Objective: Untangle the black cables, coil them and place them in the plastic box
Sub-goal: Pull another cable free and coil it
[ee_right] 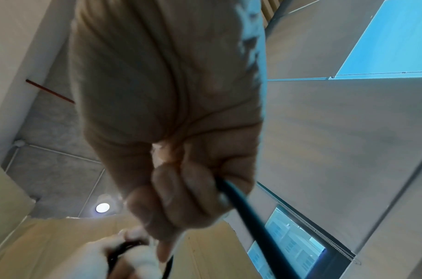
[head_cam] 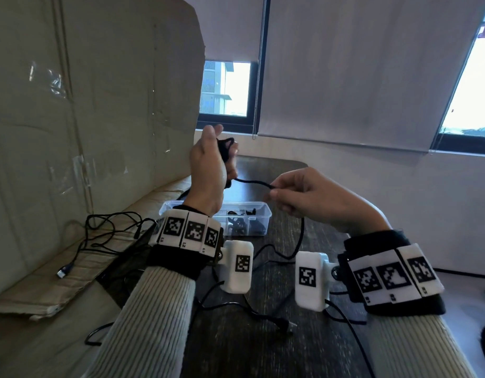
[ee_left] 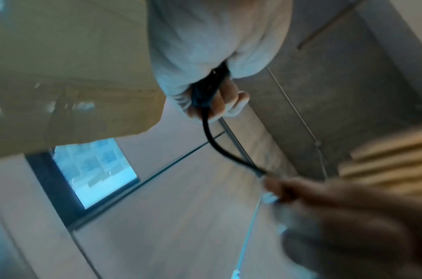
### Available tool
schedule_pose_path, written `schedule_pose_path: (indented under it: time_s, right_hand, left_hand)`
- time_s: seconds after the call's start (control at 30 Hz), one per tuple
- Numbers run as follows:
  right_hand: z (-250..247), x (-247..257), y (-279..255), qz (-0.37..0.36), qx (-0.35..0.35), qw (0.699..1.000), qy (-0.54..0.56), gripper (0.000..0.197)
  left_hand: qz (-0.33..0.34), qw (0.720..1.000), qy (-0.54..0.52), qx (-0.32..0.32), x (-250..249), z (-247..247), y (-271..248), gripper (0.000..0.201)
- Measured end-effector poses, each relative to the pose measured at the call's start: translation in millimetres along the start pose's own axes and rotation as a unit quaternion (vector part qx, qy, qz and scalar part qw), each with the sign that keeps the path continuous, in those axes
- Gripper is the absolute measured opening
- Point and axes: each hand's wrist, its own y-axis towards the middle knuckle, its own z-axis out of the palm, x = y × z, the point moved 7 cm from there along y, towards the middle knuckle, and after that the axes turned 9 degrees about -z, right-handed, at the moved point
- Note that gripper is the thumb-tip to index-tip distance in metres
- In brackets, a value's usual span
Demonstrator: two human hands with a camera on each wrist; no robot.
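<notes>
My left hand (head_cam: 208,165) is raised above the far end of the surface (head_cam: 263,350), its grip curled around a small bundle of coiled black cable (head_cam: 227,148); loops of it stick out above my fingers. From the left wrist view the same bundle (ee_left: 206,90) sits wedged between my palm and curled fingers (ee_left: 229,102), and one strand drops out of it and runs across to my other hand.

My right hand (head_cam: 312,197) is held beside the left, a little lower, its grip pinching that strand between thumb and fingertips, the rest of the fingers folded in. Between the two hands the cable hangs in a short, nearly level span. Past my right hand it falls down to the dark surface and trails there in loose curves toward me. The right wrist view shows the strand (ee_right: 248,217) leaving my curled fingers (ee_right: 172,198), with my left hand (ee_right: 105,260) and its dark loops just below.

The plastic box (head_cam: 260,216) stands on the surface below and beyond my hands, clear-walled and open on top, with black cables already lying inside. To its left a second black cable (head_cam: 105,233) lies in a loose tangle on flattened cardboard (head_cam: 72,271), its plug end pointing toward me. A large cardboard sheet (head_cam: 94,105) stands upright behind it.
</notes>
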Motion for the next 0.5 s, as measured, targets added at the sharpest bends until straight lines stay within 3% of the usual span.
schedule_pose_path:
  time_s: [0.13, 0.23, 0.33, 0.5]
  right_hand:
    - [7.1, 22.5, -5.5, -0.077, 0.065, 0.995, -0.017, 0.017]
    - [9.6, 39.1, -3.6, -0.135, 0.048, 0.988, -0.051, 0.016]
    - [-2.6, 40.7, 0.5, -0.166, -0.021, 0.980, -0.105, 0.016]
    - [-30.1, 29.2, 2.6, -0.172, -0.211, 0.958, -0.087, 0.009]
  left_hand:
    - [0.075, 0.963, 0.259, 0.018, -0.1, 8.4, -2.5, 0.035]
    - [0.063, 0.932, 0.348, 0.074, 11.4, 18.1, -5.5, 0.048]
    - [0.003, 0.926, 0.346, 0.151, 21.0, 27.2, -13.2, 0.064]
    - [-0.025, 0.905, 0.368, 0.212, 29.8, 41.2, -23.1, 0.079]
